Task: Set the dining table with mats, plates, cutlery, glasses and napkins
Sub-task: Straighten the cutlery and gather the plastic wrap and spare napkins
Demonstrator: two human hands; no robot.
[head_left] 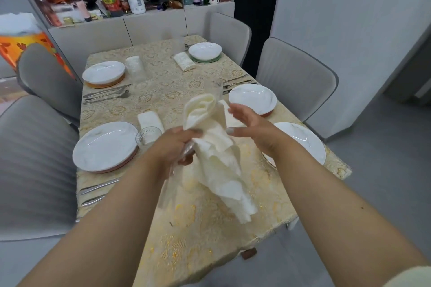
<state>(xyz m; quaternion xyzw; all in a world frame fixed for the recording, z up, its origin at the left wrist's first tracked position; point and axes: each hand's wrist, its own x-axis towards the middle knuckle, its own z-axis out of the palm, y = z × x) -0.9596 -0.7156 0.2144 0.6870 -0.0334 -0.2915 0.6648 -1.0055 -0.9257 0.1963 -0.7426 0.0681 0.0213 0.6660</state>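
Plainly, scene: a table (177, 91) under a gold cloth, nearly set, with five plates, cutlery, glasses and folded napkins out.
Napkin: a cream napkin (217, 151) hung in the air above the near end of the table, bunched and trailing down toward the cloth.
Left hand: the left hand (179, 147) gripped the napkin's gathered middle, fingers curled round it; something clear and blurred showed under that hand, perhaps a glass, I could not tell.
Right hand: the right hand (249, 123) was beside the napkin, fingers straight and loose, holding nothing.
Place: the near-right plate (305, 144) showed no napkin by it, unlike the near-left plate (105, 145), which had a glass (148, 135) and a folded napkin (150, 121) just beyond it on the table.
Handling: it looked light, soft and limp, so it would sag wherever unsupported.
Hold: best pinched at two corners or along an edge to fold it flat.
Risk: the glasses on the table looked fragile; a swinging tail of cloth might tip one.
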